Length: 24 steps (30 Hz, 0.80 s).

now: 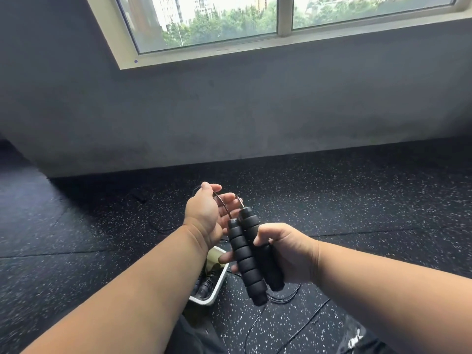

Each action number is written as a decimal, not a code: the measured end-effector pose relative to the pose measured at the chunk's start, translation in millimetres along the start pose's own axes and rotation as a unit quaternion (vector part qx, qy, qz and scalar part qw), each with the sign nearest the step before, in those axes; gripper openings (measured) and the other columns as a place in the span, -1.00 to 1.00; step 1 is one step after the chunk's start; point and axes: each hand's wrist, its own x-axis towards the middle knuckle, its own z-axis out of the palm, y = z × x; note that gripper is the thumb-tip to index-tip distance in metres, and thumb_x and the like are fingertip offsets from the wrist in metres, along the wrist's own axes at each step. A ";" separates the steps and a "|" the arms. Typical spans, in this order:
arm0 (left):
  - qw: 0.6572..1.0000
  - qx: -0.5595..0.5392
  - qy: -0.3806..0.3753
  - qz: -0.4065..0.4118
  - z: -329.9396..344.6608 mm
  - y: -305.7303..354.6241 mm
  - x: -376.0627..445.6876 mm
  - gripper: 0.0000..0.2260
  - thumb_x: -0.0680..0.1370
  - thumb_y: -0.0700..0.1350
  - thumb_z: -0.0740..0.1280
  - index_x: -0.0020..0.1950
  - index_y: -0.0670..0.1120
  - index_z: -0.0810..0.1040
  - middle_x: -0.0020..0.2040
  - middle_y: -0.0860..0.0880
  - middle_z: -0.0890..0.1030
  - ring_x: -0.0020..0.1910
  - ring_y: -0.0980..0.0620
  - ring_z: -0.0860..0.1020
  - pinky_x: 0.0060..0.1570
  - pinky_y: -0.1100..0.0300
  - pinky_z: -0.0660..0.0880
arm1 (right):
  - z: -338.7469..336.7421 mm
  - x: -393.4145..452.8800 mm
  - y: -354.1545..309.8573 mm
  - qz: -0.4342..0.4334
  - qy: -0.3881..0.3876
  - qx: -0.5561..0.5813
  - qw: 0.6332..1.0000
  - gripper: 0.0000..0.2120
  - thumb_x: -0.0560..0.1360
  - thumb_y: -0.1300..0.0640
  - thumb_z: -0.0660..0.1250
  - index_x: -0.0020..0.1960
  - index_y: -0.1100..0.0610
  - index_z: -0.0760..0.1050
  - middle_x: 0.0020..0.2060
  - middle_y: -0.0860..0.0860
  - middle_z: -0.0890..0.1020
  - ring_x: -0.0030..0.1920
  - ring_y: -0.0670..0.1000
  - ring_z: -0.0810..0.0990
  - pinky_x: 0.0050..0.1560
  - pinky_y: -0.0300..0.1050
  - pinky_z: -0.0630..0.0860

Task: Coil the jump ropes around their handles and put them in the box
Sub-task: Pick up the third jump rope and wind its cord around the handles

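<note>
My right hand [286, 254] grips both black foam handles [249, 256] together; my left hand's [207, 215] fingers, loosely spread, cradle the rope [221, 203] (thin, dark) at eleven o'clock. The white box [217, 284] sits at seven o'clock.

daylight from window [204, 21] | dim floor [357, 200] | soft blur | edges bowed

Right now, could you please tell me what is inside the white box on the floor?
The white box holds dark coiled jump rope with handles; the left forearm hides most of its inside.
</note>
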 end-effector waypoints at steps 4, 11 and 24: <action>0.999 -0.023 0.036 0.015 5.5 0.9 -4.8 -0.67 0.76 0.12 0.04 0.04 -0.07 0.43 -0.41 -0.03 0.52 -0.44 -0.06 0.65 -0.36 0.14 0.54 | 1.9 2.7 7.2 0.018 -0.021 0.004 1.000 -0.47 0.38 0.18 0.18 0.35 0.22 0.43 0.18 0.31 0.61 0.21 0.32 0.59 0.32 0.27 0.45; 0.994 -0.058 0.082 0.038 8.7 3.1 -7.9 -0.65 0.76 0.15 0.02 0.01 -0.09 0.34 -0.47 0.00 0.30 -0.54 -0.04 0.50 -0.46 0.20 0.57 | 4.0 5.6 15.7 0.040 -0.030 0.023 0.998 -0.51 0.36 0.18 0.18 0.28 0.23 0.44 0.12 0.27 0.63 0.16 0.28 0.63 0.29 0.27 0.46; 0.948 0.306 -0.026 -0.083 -15.1 3.3 -1.2 -0.57 0.70 0.23 0.16 0.09 -0.13 0.54 -0.21 -0.09 0.63 -0.28 -0.04 0.59 -0.21 0.13 0.52 | -10.1 -2.6 -7.7 0.051 0.107 -0.200 0.973 -0.44 0.30 0.24 0.27 0.31 0.19 0.43 -0.04 0.24 0.57 -0.12 0.19 0.58 -0.08 0.02 0.56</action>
